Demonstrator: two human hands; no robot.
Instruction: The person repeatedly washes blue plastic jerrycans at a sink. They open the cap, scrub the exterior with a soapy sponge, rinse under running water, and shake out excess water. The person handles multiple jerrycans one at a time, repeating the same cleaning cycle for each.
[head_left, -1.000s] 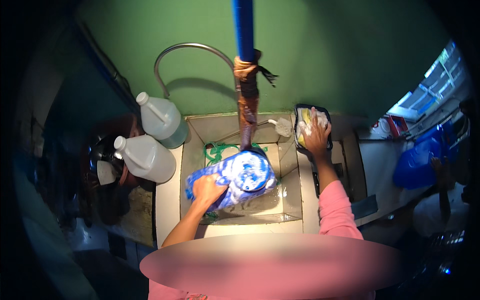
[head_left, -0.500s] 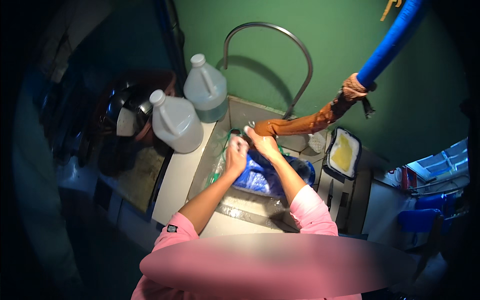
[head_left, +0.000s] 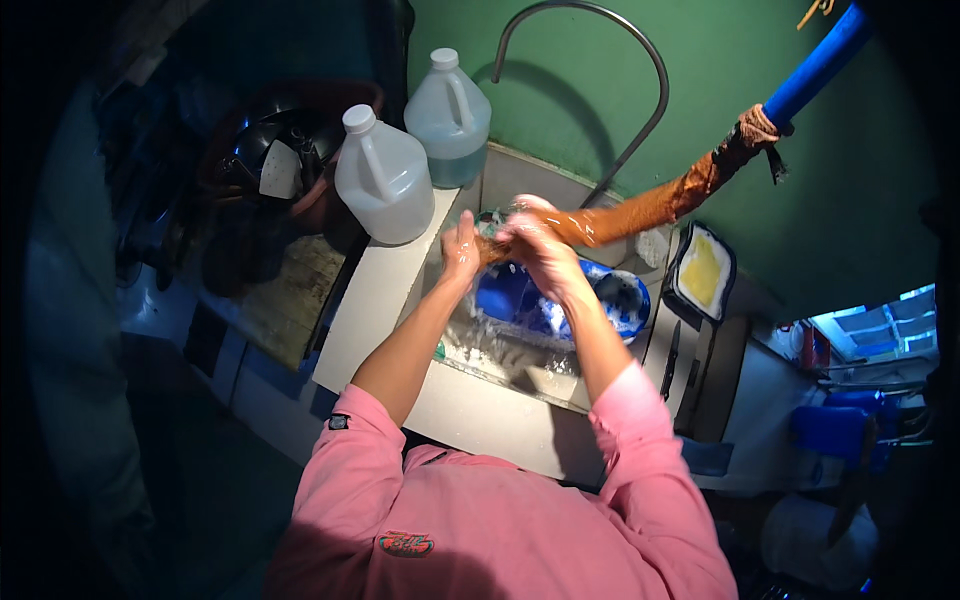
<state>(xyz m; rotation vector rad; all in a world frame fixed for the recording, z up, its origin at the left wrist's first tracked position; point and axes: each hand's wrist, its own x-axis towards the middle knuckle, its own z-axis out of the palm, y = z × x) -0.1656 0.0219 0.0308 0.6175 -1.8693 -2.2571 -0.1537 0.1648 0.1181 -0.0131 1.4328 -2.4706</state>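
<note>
A wet orange-brown cloth sleeve (head_left: 635, 215) hangs from the end of a blue pipe (head_left: 820, 62) and slants down into the sink (head_left: 505, 190). My right hand (head_left: 540, 245), smeared by motion, is closed around the sleeve near its lower end, and brown cloth shows on both sides of it. Beside that end my left hand (head_left: 462, 255) is wet, with its fingers pointing up and apart. Under both hands lies a shiny blue thing (head_left: 505, 290) with suds on it; my right forearm partly covers it. Water splashes around it in the sink.
Two translucent jugs (head_left: 385, 190) stand on the left counter. A curved metal faucet (head_left: 650, 60) arches behind the sink. To the right are a black tray (head_left: 705, 270) with a yellow sponge and foam, and a knife (head_left: 672, 355). Dark pans (head_left: 255, 150) sit at the far left.
The view has shifted, with the sink and my torso sitting higher in it. My hands have moved apart slightly, and my right hand has turned over the sleeve. More suds and blue surface show.
</note>
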